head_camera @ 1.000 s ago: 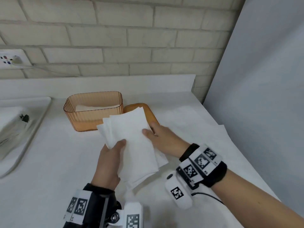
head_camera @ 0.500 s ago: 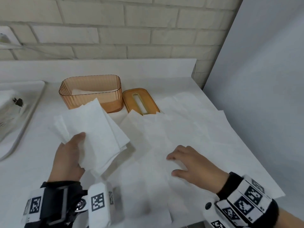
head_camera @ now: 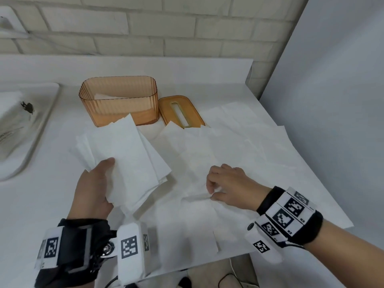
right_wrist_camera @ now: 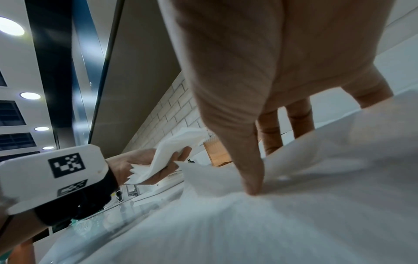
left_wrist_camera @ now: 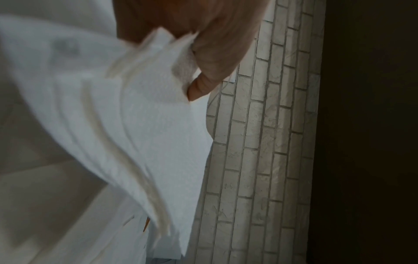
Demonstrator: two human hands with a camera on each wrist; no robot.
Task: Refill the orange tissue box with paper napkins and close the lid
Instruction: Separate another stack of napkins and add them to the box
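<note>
Head view: ribbed translucent orange tissue box (head_camera: 118, 100), open, few napkins inside, on white counter (head_camera: 41, 204); slotted lid (head_camera: 180, 112) flat beside it. Left hand (head_camera: 93, 188) grip clamps a fanned napkin stack (head_camera: 124, 154) just before the box. Right hand (head_camera: 230, 187) pinches a loose napkin (head_camera: 197, 196) lying among spread sheets.

Left wrist view: soft, embossed napkin stack (left_wrist_camera: 135, 116) under thumb.

Right wrist view: fingertips (right_wrist_camera: 252, 187) pressing crumpled paper.

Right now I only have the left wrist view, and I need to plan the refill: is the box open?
Observer: Yes. The box stands lidless; the lid lies flat beside it.
Operator: Anything inside?
Observer: A few napkins lie low in it.
Operator: My left hand holds the stack. Is the right hand free?
Observer: No. The right hand pinches a loose napkin on the counter.
</note>
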